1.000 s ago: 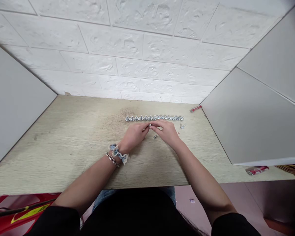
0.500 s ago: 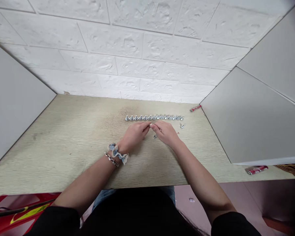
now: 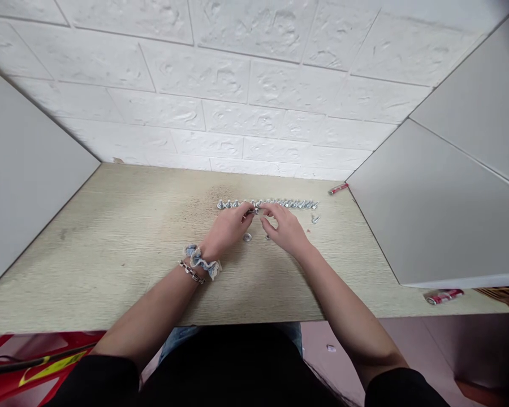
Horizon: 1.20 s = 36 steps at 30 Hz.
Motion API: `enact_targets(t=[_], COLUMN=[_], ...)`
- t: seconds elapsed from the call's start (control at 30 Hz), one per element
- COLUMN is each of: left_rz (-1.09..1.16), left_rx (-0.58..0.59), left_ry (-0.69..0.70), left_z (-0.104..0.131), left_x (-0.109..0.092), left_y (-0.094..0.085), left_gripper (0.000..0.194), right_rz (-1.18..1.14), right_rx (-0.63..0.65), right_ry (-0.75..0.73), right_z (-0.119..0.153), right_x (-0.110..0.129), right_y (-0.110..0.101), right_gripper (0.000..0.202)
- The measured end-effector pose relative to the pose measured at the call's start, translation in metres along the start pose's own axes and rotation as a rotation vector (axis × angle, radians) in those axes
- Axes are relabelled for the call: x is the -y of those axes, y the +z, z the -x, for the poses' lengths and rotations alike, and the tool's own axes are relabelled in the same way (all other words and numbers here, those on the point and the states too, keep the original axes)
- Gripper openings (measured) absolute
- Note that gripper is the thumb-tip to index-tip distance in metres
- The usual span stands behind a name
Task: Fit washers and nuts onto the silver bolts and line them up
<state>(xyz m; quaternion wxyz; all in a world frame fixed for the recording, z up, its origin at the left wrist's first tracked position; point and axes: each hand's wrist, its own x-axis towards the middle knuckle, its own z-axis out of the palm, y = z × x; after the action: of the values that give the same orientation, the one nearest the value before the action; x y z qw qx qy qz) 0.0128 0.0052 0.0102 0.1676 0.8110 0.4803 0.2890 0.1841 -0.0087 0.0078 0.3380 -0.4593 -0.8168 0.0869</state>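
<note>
My left hand (image 3: 231, 226) pinches a small metal bolt (image 3: 251, 211) that points to the right. Close beside its tip, my right hand (image 3: 283, 225) has thumb and fingers apart, with nothing clearly held between them. Behind both hands runs a row of metal bolts (image 3: 297, 204) with washers, partly hidden by my fingers. A loose washer (image 3: 247, 238) lies on the wooden surface below my left hand. A small nut (image 3: 267, 237) rests just below my right hand. Right of the row lies a single bolt (image 3: 315, 219).
A white brick wall (image 3: 224, 124) stands behind the wooden tabletop (image 3: 110, 243). Grey panels (image 3: 432, 209) flank it. One red battery (image 3: 338, 189) lies at the back right corner, another red battery (image 3: 444, 297) near the front right edge.
My right fingers have opened and come apart from my left hand. Both hands sit slightly farther apart, and the bolt in the left and the washer below it now show.
</note>
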Motion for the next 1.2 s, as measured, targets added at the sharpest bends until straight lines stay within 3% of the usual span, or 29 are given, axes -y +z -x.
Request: enact_targets(t=[0.4,0.53,0.6,0.8,0.93,1.2], left_rz=[0.032,0.011,0.013,0.001,0.0,-0.024], left_rx=[0.032,0.014,0.008,0.009,0.015,-0.003], left_ry=[0.015,0.007,0.003,0.022,0.052,0.107], left_z=[0.0009,0.0009,0.0008,0.0009,0.0011,0.0016], left_x=[-0.0025,-0.0023,-0.0019,-0.0035,-0.0038,-0.0002], left_y=[0.003,0.0037,0.004,0.002,0.002,0.0059], left_gripper=[0.021,0.019,0.019,0.02,0.022,0.023], right_rz=[0.055,0.144,0.143,0.052,0.037,0.016], right_rx=[0.047,0.107,0.103,0.005,0.015,0.084], right_ry=[-0.001,0.062,0.092,0.039,-0.014,0.053], right_z=[-0.0006,-0.0006,-0.0006,-0.0005,-0.0005,-0.0012], right_x=[-0.0025,0.0001,0.0013,0.0027,-0.0002,-0.0012], right_y=[0.0032,-0.0001,-0.0016,-0.0024,0.0005,0.0], right_gripper=[0.02,0.045,0.048,0.012,0.016,0.016])
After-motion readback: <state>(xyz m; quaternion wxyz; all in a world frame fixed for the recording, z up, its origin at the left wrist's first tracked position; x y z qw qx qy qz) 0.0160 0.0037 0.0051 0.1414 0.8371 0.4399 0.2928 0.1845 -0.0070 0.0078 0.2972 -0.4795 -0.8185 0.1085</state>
